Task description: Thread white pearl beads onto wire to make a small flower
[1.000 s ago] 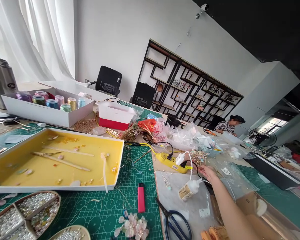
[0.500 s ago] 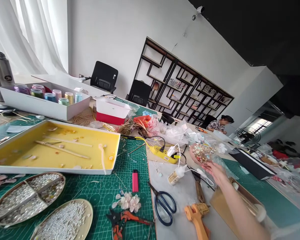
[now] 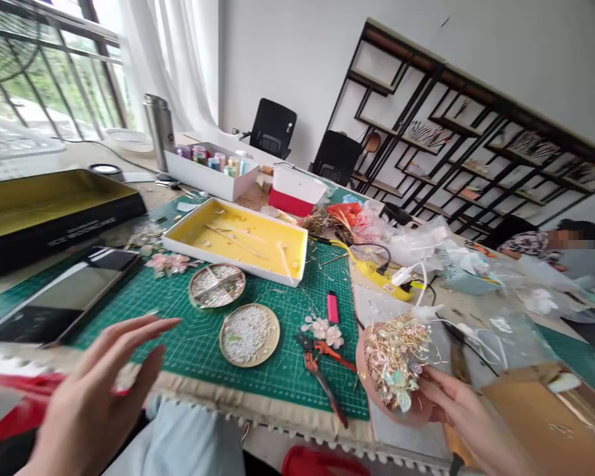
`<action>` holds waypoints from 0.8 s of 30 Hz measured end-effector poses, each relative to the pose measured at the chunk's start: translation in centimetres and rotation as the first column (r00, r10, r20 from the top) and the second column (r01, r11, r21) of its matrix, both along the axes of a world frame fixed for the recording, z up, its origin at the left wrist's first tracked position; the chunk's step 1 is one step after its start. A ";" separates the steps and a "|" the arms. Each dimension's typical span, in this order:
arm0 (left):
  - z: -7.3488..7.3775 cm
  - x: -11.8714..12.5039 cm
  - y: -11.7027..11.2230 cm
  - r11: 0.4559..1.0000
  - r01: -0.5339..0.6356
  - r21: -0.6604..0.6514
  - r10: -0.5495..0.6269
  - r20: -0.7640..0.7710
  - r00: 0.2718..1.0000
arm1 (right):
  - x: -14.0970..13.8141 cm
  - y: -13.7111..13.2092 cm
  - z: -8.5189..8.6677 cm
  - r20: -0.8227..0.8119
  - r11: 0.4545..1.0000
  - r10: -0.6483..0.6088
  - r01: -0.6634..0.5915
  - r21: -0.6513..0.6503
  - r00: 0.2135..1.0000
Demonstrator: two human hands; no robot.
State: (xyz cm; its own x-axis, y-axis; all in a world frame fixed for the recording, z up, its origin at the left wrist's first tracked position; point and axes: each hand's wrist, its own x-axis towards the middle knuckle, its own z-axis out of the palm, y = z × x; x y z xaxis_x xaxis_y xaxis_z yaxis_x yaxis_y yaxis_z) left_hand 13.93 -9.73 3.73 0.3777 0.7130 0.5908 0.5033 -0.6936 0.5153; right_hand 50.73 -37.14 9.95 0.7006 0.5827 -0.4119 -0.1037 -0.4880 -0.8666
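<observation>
My right hand (image 3: 459, 410) grips the rim of a pink dish (image 3: 377, 390) heaped with small gold ornament pieces (image 3: 395, 357), held just above the table's near right edge. My left hand (image 3: 99, 396) hovers open at the lower left, fingers stretched out over my lap, holding nothing and touching nothing. In front of it on the green cutting mat (image 3: 188, 324) sit two round bead dishes (image 3: 249, 334). Orange-handled pliers (image 3: 320, 363) and pale fabric flowers (image 3: 324, 330) lie just left of the pink dish.
A yellow tray (image 3: 238, 241) with sticks sits mid-mat, a thread box (image 3: 205, 175) behind it. A tablet (image 3: 64, 297) and a black-and-gold box (image 3: 49, 211) lie left. A yellow power strip (image 3: 381, 274), plastic bags and a cardboard box (image 3: 540, 416) crowd the right. Another person (image 3: 550, 244) sits far right.
The view swung left and down. My right hand has lifted the pink dish of gold pieces from the far right and brought it toward me. My left hand has come into view, open.
</observation>
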 end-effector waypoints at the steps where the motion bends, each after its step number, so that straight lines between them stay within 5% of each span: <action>1: 0.4 0.3 -0.7 0.998 0.055 -0.038 -0.056 -0.021 0.998 | -0.9 0.5 -0.7 -0.015 1.000 0.014 -0.014 -0.011 1.000; 6: 2.7 3.4 -4.8 0.932 0.322 -0.168 -0.319 0.045 0.947 | -3.2 1.9 -3.2 0.000 0.999 -0.022 0.022 0.024 1.000; 11: 3.5 6.5 -7.2 0.761 0.560 -0.327 -0.564 0.093 0.820 | -3.0 1.8 -3.6 0.092 1.000 0.003 -0.001 -0.026 0.996; 15: 3.6 8.7 -8.2 0.646 0.639 -0.417 -0.665 0.104 0.740 | -3.0 1.9 -3.4 0.095 0.997 0.032 -0.025 -0.068 0.995; 20: 3.3 11.0 -9.2 0.625 0.623 -0.470 -0.686 0.051 0.726 | -2.7 1.7 -3.7 0.200 0.989 0.111 -0.088 -0.117 0.973; 24: 2.7 12.5 -10.2 0.621 0.632 -0.464 -0.720 -0.019 0.694 | -1.4 1.0 -2.6 0.459 0.985 0.109 -0.034 -0.170 0.882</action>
State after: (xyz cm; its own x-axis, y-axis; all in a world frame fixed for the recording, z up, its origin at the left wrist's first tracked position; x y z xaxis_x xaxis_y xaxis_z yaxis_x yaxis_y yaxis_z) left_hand 26.41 -19.95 6.42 0.9167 0.3540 0.1851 0.0893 -0.6333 0.7688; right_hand 49.38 -36.12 7.32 0.7920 0.5950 -0.1367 0.3327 -0.6083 -0.7206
